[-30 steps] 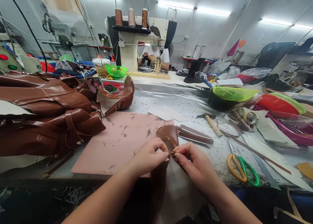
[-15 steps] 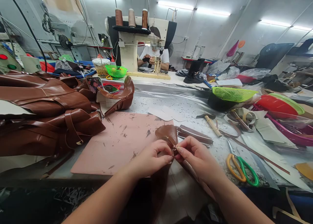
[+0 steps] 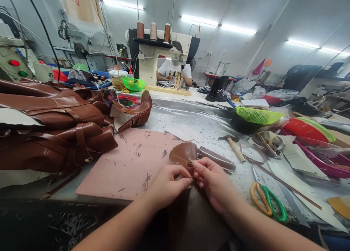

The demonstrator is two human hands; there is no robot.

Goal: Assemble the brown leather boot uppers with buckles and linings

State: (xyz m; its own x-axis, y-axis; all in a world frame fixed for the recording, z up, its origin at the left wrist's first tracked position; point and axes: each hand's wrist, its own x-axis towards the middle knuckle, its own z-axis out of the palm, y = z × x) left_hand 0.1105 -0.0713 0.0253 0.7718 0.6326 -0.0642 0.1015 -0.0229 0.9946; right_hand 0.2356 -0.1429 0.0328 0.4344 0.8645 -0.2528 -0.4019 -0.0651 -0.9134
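Both my hands meet over a brown leather boot piece [image 3: 182, 153] at the near edge of the worktable. My left hand [image 3: 166, 185] pinches the leather edge with thumb and forefinger. My right hand [image 3: 213, 180] pinches a small metal zipper pull [image 3: 190, 162] on the same piece. The piece hangs down over the table edge towards me, and its top rests on a pink cutting mat [image 3: 131, 163].
Several brown leather boots [image 3: 54, 130] are piled at the left. Scissors with orange and green handles [image 3: 266, 200], a hammer [image 3: 232, 143], leather strips [image 3: 216, 158] and colourful baskets [image 3: 259, 114] lie at the right. Another person sits at a sewing machine [image 3: 153, 57] across the table.
My hands and the leather piece moved forward over the mat's edge. The fold of leather now lies flatter, and the camera tilted slightly down and left.
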